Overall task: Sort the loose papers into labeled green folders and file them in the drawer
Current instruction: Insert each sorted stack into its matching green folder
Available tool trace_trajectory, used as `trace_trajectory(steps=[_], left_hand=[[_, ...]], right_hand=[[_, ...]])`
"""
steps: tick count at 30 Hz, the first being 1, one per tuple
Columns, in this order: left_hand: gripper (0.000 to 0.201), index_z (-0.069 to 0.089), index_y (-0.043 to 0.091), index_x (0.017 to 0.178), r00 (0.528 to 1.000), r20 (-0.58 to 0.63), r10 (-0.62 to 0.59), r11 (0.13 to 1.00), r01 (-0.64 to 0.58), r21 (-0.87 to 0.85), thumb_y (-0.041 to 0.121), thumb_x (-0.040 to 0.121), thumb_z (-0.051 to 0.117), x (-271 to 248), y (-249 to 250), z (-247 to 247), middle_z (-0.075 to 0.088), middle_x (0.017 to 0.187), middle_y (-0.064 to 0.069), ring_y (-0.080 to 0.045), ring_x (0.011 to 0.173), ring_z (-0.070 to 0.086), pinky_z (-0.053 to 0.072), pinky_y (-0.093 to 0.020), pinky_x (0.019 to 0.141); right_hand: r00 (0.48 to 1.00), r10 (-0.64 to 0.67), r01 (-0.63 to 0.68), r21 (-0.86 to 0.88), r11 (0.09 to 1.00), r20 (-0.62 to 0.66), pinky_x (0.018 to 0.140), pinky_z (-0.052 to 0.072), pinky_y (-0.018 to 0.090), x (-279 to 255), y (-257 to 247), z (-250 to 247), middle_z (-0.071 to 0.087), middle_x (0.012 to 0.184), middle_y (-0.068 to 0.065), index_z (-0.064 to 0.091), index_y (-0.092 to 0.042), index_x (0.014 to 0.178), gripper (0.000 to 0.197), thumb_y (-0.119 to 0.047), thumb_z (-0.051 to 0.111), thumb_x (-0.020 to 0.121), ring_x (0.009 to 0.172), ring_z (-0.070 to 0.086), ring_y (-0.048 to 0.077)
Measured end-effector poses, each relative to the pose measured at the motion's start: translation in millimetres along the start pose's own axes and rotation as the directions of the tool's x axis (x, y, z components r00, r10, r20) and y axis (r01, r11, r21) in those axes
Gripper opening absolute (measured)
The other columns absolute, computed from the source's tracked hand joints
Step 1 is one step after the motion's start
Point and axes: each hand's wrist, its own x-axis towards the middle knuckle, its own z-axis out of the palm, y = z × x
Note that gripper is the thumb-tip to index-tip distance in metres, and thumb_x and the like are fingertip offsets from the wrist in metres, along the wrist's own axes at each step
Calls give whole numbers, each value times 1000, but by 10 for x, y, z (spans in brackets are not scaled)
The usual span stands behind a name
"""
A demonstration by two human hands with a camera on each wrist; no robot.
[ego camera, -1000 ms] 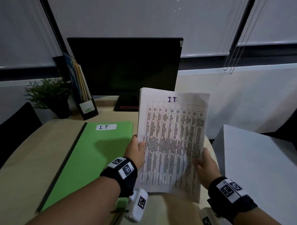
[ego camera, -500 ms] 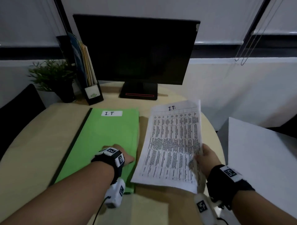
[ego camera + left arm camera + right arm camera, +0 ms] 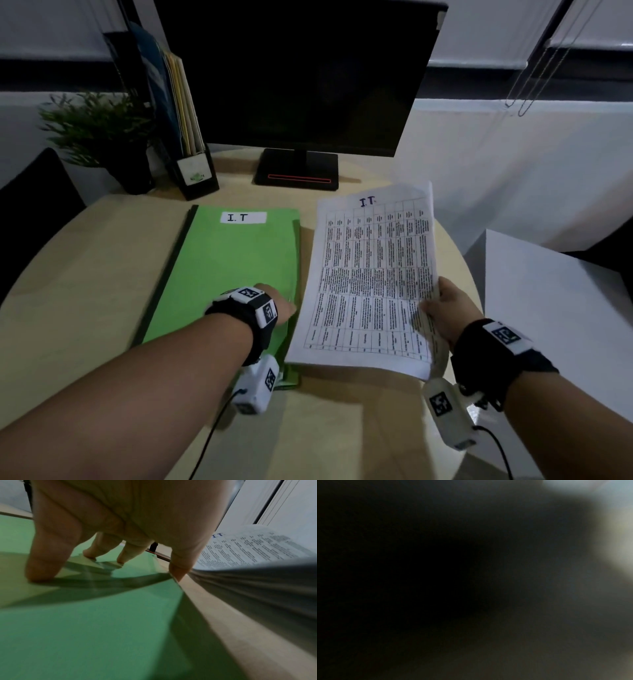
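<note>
A green folder (image 3: 226, 267) with a white "I.T" label (image 3: 242, 217) lies shut on the round wooden table (image 3: 85, 274). My left hand (image 3: 281, 306) rests on its lower right part. In the left wrist view the fingertips (image 3: 41, 574) press on the green folder's cover (image 3: 85, 615), and the thumb tip sits at its right edge, which curves slightly up. My right hand (image 3: 445, 308) grips the lower right edge of a stack of printed papers (image 3: 370, 274) headed "I.T", held low just right of the folder. The right wrist view is dark and blurred.
A black monitor (image 3: 298, 75) on its stand (image 3: 296, 169) fills the back of the table. A black file holder with folders (image 3: 191, 164) and a potted plant (image 3: 99, 137) stand at back left. A white cabinet top (image 3: 555, 308) is at right, a dark chair (image 3: 30, 205) at left.
My left hand let go of the papers and moved down onto the green folder. My right hand alone lowered the papers from upright to nearly flat beside the folder.
</note>
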Motion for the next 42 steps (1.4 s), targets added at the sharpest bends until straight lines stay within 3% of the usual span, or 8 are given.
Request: trace_trajectory(steps=[3, 9, 18, 22, 28, 33, 37, 42], left_hand=[[52, 59, 11, 88, 999, -48, -22, 1000, 23, 11, 62, 80, 47, -29, 76, 61, 64, 91, -6, -22, 82, 64, 52, -35, 84], [86, 33, 12, 137, 981, -113, -158, 987, 159, 0, 65, 74, 57, -115, 105, 263, 36, 135, -19, -34, 109, 56, 49, -43, 89], [59, 40, 4, 138, 996, -87, -37, 998, 33, -45, 45, 96, 39, -259, 128, 203, 51, 110, -5, -15, 84, 55, 46, -25, 68], [55, 28, 7, 148, 993, -119, -13, 995, 1, -101, 36, 102, 33, -411, 218, 194, 36, 149, -14, -26, 130, 43, 38, -34, 102], [47, 37, 7, 144, 992, -129, -12, 988, -9, -156, 29, 103, 31, -446, 239, 167, 41, 146, -13, -26, 128, 45, 37, -32, 104], [44, 39, 6, 142, 990, -140, 8, 969, -43, -245, 25, 103, 31, -578, 313, 143, 42, 145, -14, -26, 128, 45, 37, -32, 102], [30, 53, 17, 80, 986, -165, 6, 955, -54, -292, 21, 101, 32, -595, 274, 61, 51, 104, -10, -22, 94, 49, 38, -27, 80], [20, 53, 15, 94, 980, -194, -40, 889, -54, -455, 19, 102, 35, -721, 346, -55, 50, 98, -7, -21, 97, 47, 40, -27, 85]], right_hand=[[999, -36, 37, -24, 999, 41, 76, 44, 29, 51, 8, -58, 62, 101, 10, 55, -8, 111, 28, 8, 46, 90, 88, 59, 24], [983, -53, 56, -7, 998, 178, 88, 50, 40, 83, 106, -159, 63, 111, 11, 52, -14, 108, 26, 5, 45, 92, 98, 60, 28], [971, -18, 18, 3, 1000, 238, 54, 43, 16, 22, 272, -201, 57, 91, 2, 49, -13, 107, 23, 4, 41, 95, 72, 55, 12], [977, 0, 6, -27, 1000, 215, 69, 41, 23, 61, 375, -316, 56, 102, 9, 49, -8, 111, 23, 5, 44, 93, 89, 52, 23], [969, -6, 3, 13, 1000, 246, 77, 46, 30, 103, 461, -339, 57, 96, 4, 48, -16, 103, 25, 5, 42, 93, 90, 56, 24], [961, -6, -8, 50, 999, 275, 63, 44, 24, 111, 416, -300, 57, 93, 2, 49, -18, 105, 29, 7, 39, 93, 80, 56, 17], [971, -53, 58, -12, 998, 234, 77, 44, 29, 199, 337, -375, 59, 103, 10, 49, -13, 103, 23, 6, 42, 91, 91, 55, 25], [975, -124, 126, -1, 992, 187, 62, 39, 25, 228, 227, -565, 55, 92, 5, 48, -9, 101, 16, 3, 42, 93, 87, 53, 24]])
